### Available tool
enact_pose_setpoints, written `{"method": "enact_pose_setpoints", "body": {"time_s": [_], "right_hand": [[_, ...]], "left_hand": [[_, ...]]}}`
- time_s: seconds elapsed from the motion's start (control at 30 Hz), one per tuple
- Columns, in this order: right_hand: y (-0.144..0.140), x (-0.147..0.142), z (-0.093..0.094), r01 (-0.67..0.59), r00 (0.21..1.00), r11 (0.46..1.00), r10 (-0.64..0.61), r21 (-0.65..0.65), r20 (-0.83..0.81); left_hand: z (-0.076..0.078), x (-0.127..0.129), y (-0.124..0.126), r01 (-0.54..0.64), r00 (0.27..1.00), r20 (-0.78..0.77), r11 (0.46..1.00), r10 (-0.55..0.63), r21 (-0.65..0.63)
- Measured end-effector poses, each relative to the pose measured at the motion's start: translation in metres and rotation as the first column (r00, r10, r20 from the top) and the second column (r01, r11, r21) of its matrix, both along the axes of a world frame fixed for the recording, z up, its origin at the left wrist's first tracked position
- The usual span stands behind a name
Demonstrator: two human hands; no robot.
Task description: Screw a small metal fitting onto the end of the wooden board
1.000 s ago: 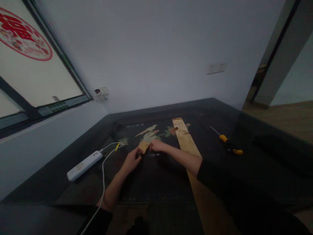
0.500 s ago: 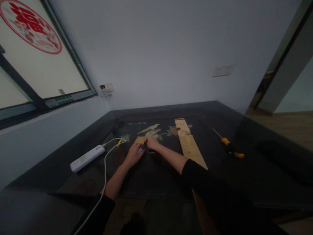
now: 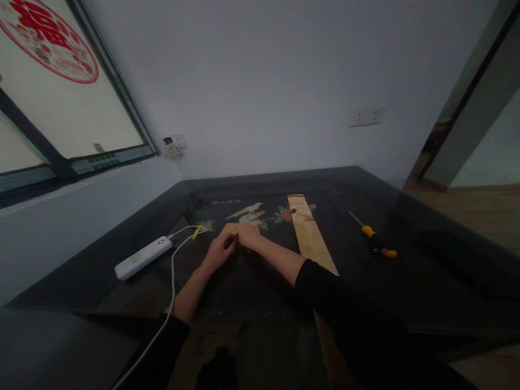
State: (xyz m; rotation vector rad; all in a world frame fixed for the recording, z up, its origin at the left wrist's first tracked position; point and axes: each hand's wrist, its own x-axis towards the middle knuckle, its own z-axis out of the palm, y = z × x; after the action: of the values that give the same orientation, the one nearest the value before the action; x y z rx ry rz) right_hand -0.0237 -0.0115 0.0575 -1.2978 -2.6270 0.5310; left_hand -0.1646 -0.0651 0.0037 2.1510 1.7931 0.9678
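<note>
Meeting at the middle of the frame, the left hand and right hand both rest on a small wooden block lying on the dark table. Each grip seems curled against it, though dim light hides whether fingers clamp. A long wooden board lies just right of them, a screwdriver farther right.

Yellow-black screwdriver; white power strip; black table.

Dark table: plank, screwdriver.
</note>
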Motion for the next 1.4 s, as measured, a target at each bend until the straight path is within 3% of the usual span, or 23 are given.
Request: {"method": "enact_pose_setpoints", "body": {"time_s": [0.23, 0.33, 0.43, 0.6, 0.7, 0.8, 0.87, 1.0, 1.23, 1.4], "right_hand": [[0.008, 0.032, 0.023, -0.061, 0.998, 0.998, 0.061, -0.01, -0.013], [0.007, 0.071, 0.033, -0.145, 0.983, 0.989, 0.147, 0.022, -0.111], [-0.009, 0.131, 0.033, -0.151, 0.964, 0.987, 0.158, 0.046, -0.216], [-0.083, 0.239, -0.002, 0.049, 0.955, 0.995, -0.021, 0.087, -0.295], [-0.139, 0.273, -0.035, 0.155, 0.959, 0.986, -0.133, 0.068, -0.25], [-0.175, 0.271, -0.057, 0.217, 0.96, 0.973, -0.198, 0.08, -0.2], [-0.183, 0.257, -0.059, 0.275, 0.952, 0.958, -0.259, 0.084, -0.164], [-0.18, 0.236, -0.044, 0.32, 0.947, 0.943, -0.314, 0.089, -0.075], [-0.18, 0.23, -0.021, 0.264, 0.964, 0.963, -0.266, -0.058, -0.024], [-0.164, 0.203, -0.017, 0.163, 0.983, 0.982, -0.17, -0.092, -0.076]], "left_hand": [[0.002, 0.007, -0.003, 0.046, 0.997, -0.072, 0.993, -0.039, 0.107], [0.003, 0.015, -0.006, 0.083, 0.988, -0.142, 0.991, -0.068, 0.102], [0.001, 0.02, -0.008, 0.086, 0.977, -0.199, 0.995, -0.074, 0.051], [-0.002, 0.026, -0.01, 0.085, 0.978, -0.191, 0.996, -0.083, -0.001], [-0.001, 0.029, -0.009, 0.076, 0.976, -0.207, 0.997, -0.069, 0.022], [0.0, 0.029, -0.009, 0.012, 0.974, -0.227, 0.997, 0.004, 0.071], [0.0, 0.026, -0.008, -0.041, 0.97, -0.233, 0.995, 0.062, 0.094], [-0.002, 0.018, -0.006, -0.112, 0.963, -0.233, 0.989, 0.132, 0.096], [-0.005, 0.014, -0.005, -0.167, 0.961, -0.219, 0.985, 0.171, 0.037], [-0.007, 0.015, -0.003, -0.168, 0.967, -0.191, 0.986, 0.167, 0.012]]}}
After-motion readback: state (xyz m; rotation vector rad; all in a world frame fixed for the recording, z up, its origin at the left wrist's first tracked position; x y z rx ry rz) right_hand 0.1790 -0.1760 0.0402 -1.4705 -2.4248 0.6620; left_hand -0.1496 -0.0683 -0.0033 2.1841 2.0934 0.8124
